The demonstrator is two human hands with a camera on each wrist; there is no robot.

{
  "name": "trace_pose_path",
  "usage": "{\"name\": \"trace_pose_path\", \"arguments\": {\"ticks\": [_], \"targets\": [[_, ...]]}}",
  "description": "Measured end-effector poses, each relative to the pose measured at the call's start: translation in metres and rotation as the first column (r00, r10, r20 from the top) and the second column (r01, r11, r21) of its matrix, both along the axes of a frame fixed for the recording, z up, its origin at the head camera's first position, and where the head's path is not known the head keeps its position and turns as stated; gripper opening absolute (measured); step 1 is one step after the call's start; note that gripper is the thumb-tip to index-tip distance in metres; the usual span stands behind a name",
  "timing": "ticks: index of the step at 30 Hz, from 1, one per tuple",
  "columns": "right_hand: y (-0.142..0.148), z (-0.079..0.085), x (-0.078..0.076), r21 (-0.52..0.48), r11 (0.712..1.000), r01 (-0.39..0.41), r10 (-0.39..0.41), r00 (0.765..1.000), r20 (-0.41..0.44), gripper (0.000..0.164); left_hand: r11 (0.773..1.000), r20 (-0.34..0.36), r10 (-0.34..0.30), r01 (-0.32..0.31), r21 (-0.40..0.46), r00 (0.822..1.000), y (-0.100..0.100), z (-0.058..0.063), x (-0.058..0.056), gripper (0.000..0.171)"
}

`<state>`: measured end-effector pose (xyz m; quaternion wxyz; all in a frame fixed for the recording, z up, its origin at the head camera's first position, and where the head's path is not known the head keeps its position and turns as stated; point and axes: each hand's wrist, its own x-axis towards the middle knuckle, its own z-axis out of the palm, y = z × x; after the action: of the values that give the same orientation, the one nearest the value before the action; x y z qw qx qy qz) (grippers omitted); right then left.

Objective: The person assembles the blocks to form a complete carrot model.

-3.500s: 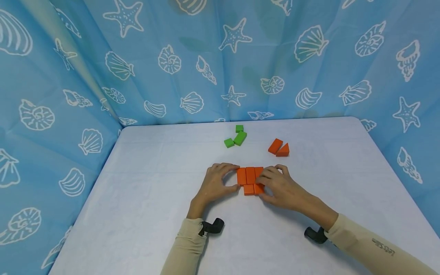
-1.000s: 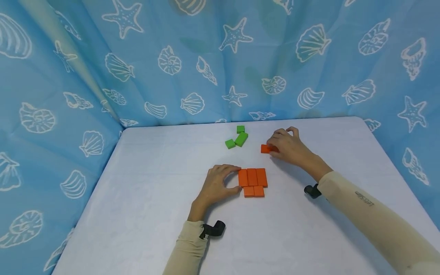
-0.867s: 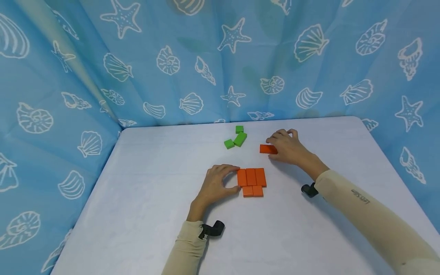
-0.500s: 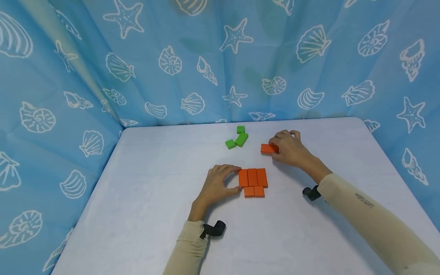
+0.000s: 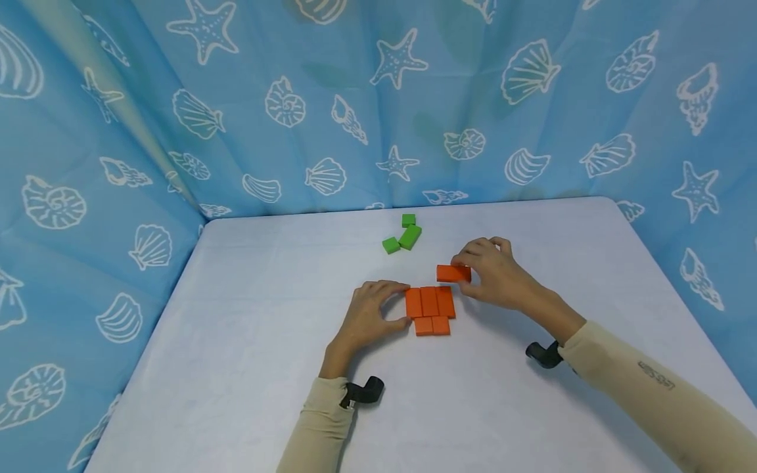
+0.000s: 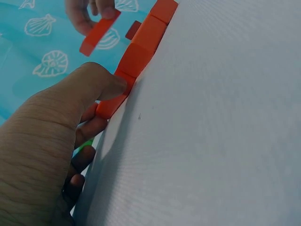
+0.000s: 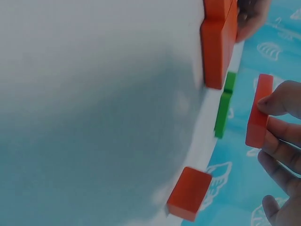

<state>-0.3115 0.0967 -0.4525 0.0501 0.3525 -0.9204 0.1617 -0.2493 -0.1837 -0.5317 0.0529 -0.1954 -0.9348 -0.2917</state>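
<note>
Several orange blocks (image 5: pixel 429 302) lie packed flat together on the table, three longer ones behind two shorter ones. My left hand (image 5: pixel 368 317) holds the left side of this group, thumb at the front corner and forefinger at the back corner. In the left wrist view, the thumb (image 6: pixel 113 87) presses against the orange side. My right hand (image 5: pixel 493 274) pinches a loose rectangular orange block (image 5: pixel 453 274) by its right part, just behind the group. That block (image 7: pixel 259 113) hangs raised between thumb and fingers in the right wrist view.
Three green blocks (image 5: pixel 410 236) lie near the table's back edge. Another orange block (image 7: pixel 189 193) rests on the white table (image 7: pixel 70 155); my right hand hides it in the head view. A blue shell-print curtain (image 5: pixel 331 118) stands behind and to both sides.
My right hand has left the group's right edge, picked up an orange block at the back right and carried it forward, close behind the group. My left hand has stayed in place.
</note>
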Motion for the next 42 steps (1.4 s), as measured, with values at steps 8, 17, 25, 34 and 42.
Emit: {"name": "trace_pose_path", "arguments": {"ticks": [8,17,25,34,42], "targets": [[-0.004,0.000,0.032,-0.060,0.992,-0.110,0.107,0.993,-0.050,0.032,1.000,0.024,0.007,-0.007,-0.008,1.000,0.000,0.001,0.001,0.059],[-0.012,-0.002,0.058,-0.027,0.983,-0.184,0.179,0.977,-0.116,0.039,1.000,0.014,0.007,-0.007,-0.012,1.000,-0.001,0.000,-0.001,0.057],[-0.017,-0.011,0.075,-0.028,0.972,-0.235,0.228,0.963,-0.144,0.033,1.000,0.014,0.004,-0.004,-0.024,1.000,-0.001,0.000,-0.001,0.057],[-0.021,-0.021,0.086,-0.020,0.967,-0.253,0.248,0.959,-0.135,0.034,1.000,0.010,0.004,-0.003,-0.014,1.000,0.000,0.001,0.000,0.058],[-0.023,-0.029,0.088,0.025,0.967,-0.255,0.256,0.958,-0.129,0.031,1.000,0.021,0.010,-0.009,-0.019,1.000,0.001,0.002,0.000,0.059]]}}
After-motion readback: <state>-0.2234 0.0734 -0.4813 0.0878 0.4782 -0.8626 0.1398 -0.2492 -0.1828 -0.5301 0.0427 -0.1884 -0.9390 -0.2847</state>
